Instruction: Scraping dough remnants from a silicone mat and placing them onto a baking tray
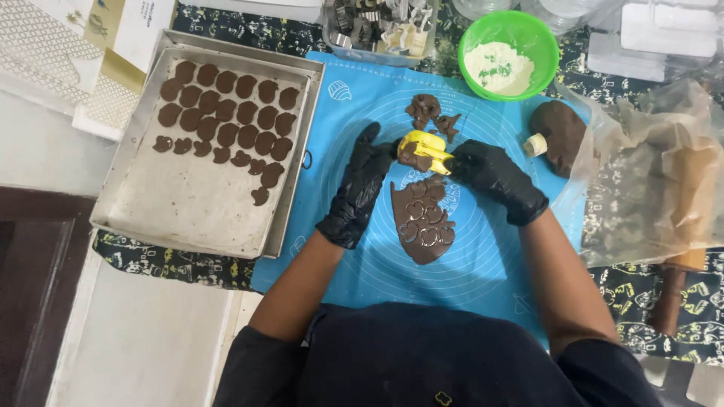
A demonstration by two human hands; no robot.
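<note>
Even, soft light from overhead fills the view — bright on the blue mat (483,249), with faint shadows and mild glare on the clear plastic bag (648,173) — while edges look slightly soft and compressed.

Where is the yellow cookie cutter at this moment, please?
In the head view, the yellow cookie cutter sits mid-frame over the blue mat, held between both gloved hands, just above the rolled dough sheet.

Matt brown dough sheet (424,222), smooth blue mat (483,256) perhaps silicone, dull metal tray (188,218)
</note>
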